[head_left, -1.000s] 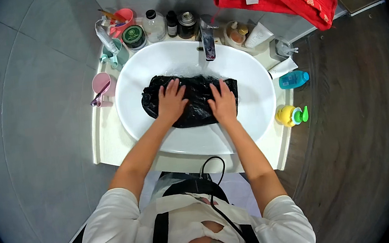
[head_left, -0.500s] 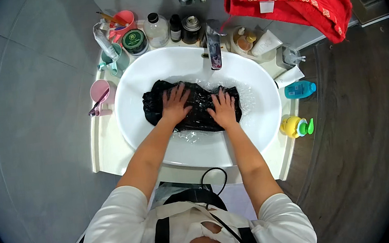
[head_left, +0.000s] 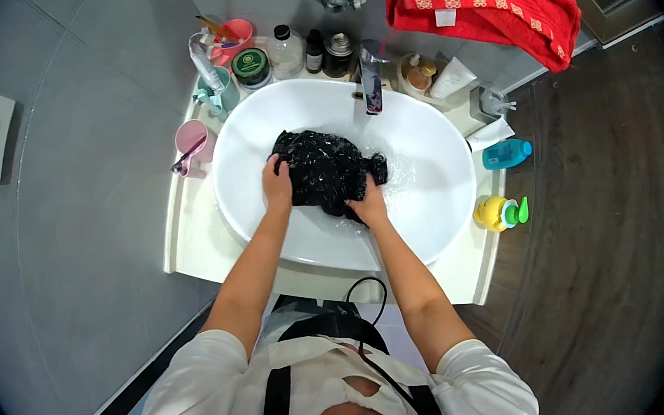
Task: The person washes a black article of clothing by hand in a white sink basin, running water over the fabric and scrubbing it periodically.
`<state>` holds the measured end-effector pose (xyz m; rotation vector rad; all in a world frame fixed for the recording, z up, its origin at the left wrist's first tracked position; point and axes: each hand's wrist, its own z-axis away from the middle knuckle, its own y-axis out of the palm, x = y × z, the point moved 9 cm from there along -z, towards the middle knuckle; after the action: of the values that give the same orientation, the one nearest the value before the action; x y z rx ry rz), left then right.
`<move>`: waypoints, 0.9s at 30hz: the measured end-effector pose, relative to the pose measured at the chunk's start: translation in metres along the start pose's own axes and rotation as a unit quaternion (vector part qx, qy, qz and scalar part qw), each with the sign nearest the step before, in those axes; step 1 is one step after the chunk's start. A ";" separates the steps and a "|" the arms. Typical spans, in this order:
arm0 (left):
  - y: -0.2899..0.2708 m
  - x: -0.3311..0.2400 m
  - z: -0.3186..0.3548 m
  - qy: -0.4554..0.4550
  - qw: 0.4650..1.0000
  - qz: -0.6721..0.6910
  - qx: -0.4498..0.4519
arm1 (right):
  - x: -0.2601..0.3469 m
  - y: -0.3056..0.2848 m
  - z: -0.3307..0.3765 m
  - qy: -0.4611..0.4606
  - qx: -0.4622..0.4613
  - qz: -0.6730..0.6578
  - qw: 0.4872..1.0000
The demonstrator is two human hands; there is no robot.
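A bunched, wet black cloth [head_left: 325,167] lies in the white oval sink [head_left: 432,195], its folds shiny. Whether it is a garment cannot be made out. My left hand [head_left: 277,184] grips its left edge, fingers curled round the fabric. At its lower right, my right hand [head_left: 369,203] holds another part, with some fingertips hidden in the folds. Shallow water glistens around the cloth. The metal faucet [head_left: 371,78] stands at the far rim, to the right of the cloth.
Along the counter's back stand a pink cup [head_left: 195,139], a green-lidded jar [head_left: 251,67], a clear bottle [head_left: 286,53] and small dark bottles. On the right are a blue bottle [head_left: 506,154] and a yellow pump bottle [head_left: 500,212]. A red towel [head_left: 481,2] hangs above.
My hands lay spread flat on the cloth; now they grip its sides. The cloth is gathered narrower, its right end drawn leftward. The whole view has shifted slightly.
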<state>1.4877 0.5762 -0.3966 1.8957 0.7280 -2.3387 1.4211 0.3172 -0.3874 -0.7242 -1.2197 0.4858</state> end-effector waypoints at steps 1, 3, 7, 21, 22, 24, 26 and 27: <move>0.003 -0.001 0.004 -0.015 1.000 0.025 0.001 | -0.006 0.010 -0.002 0.029 0.043 -0.006 0.999; 0.007 0.001 0.011 -0.046 0.996 0.076 0.003 | -0.012 0.026 -0.010 0.090 0.128 -0.016 0.988; 0.012 0.012 0.024 -0.136 0.979 0.146 0.035 | 0.069 -0.021 0.005 0.149 0.188 -0.365 0.900; 0.120 -0.069 0.121 -0.443 0.585 0.526 0.431 | 0.183 -0.163 0.027 -0.065 0.270 -0.375 0.884; 0.120 -0.054 0.108 -0.422 0.622 0.528 0.396 | 0.175 -0.162 0.024 -0.051 0.268 -0.372 0.887; 0.122 -0.020 0.082 -0.378 0.690 0.525 0.324 | 0.129 -0.165 0.010 -0.037 0.248 -0.263 0.932; 0.102 -0.013 0.051 -0.339 0.767 0.489 0.242 | 0.065 -0.174 -0.008 -0.049 0.201 -0.109 0.972; 0.088 -0.018 0.033 -0.288 0.809 0.462 0.221 | 0.042 -0.185 -0.010 0.004 0.148 0.005 0.989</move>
<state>1.4904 0.4805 -0.4045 1.0390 -0.7059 -2.2005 1.4353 0.2170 -0.2268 -0.4790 -1.1062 0.6552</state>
